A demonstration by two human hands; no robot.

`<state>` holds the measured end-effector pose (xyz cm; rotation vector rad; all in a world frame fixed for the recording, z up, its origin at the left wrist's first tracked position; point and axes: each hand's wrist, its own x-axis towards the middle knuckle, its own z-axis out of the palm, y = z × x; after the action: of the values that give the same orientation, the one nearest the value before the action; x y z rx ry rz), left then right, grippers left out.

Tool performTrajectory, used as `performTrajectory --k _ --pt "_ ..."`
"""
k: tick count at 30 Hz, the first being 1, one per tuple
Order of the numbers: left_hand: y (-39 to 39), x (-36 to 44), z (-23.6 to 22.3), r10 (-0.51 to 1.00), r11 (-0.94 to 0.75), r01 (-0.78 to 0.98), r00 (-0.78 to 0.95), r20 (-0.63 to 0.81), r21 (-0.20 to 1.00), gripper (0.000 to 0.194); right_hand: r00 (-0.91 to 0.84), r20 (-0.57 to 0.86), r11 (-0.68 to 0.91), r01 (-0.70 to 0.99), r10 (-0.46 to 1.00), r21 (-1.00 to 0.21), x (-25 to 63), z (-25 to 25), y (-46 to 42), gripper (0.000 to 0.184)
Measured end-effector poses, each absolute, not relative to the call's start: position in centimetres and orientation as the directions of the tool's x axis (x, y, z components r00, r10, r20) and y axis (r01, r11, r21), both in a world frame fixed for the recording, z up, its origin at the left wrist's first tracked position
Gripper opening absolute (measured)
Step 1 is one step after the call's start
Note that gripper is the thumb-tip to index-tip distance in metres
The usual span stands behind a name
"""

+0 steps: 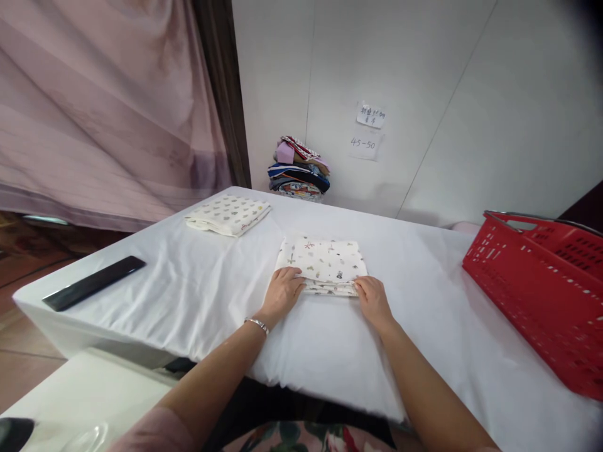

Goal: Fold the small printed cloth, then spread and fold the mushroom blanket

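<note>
A white cloth with small scattered prints [325, 258] lies folded into a rectangle on the white-covered table in front of me. At its near left corner, my left hand [282, 292] has its fingers closed over the edge, a silver bracelet on the wrist. My right hand [373, 300] pinches the near right corner. Between the two hands the folded layers show along the near edge. The fingertips' undersides are hidden by the hands and fabric.
Another folded patterned cloth [229, 215] lies at the table's far left. A black flat bar [94, 282] is near the left edge. A red basket [541, 295] stands at right. Behind the table is a stack of folded fabrics [299, 169] by the wall.
</note>
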<state>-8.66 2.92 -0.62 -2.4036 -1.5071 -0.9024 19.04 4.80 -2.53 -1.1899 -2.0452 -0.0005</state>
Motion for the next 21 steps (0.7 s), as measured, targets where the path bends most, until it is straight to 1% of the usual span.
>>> performTrajectory --k 3,7,10,15,21 --pt "3.05 -8.79 -0.67 0.766 -0.497 0.849 0.332 0.551 0.179 0.020 -0.280 0.599 0.561 0.749 0.750 -0.353 19.01 -2.45 4.75 0.019" --pt "3.08 -8.79 -0.46 0.787 -0.497 0.840 0.330 0.522 0.218 0.022 -0.277 0.602 0.560 0.751 0.749 -0.350 18.99 -2.47 4.77 0.020" --pt "2.95 -8.69 -0.26 0.784 -0.494 0.839 0.315 0.536 0.229 0.024 -0.278 0.603 0.557 0.757 0.748 -0.342 18.97 -2.47 4.74 0.020" --pt "2.63 -8.62 -0.30 0.725 -0.551 0.812 0.349 0.594 0.195 0.024 -0.275 0.613 0.552 0.768 0.741 -0.323 19.11 -2.33 4.63 0.021" --pt "2.60 -8.63 -0.72 0.722 -0.580 0.794 0.398 0.566 0.181 0.024 -0.292 0.614 0.563 0.766 0.734 -0.309 19.36 -1.72 4.32 0.022"
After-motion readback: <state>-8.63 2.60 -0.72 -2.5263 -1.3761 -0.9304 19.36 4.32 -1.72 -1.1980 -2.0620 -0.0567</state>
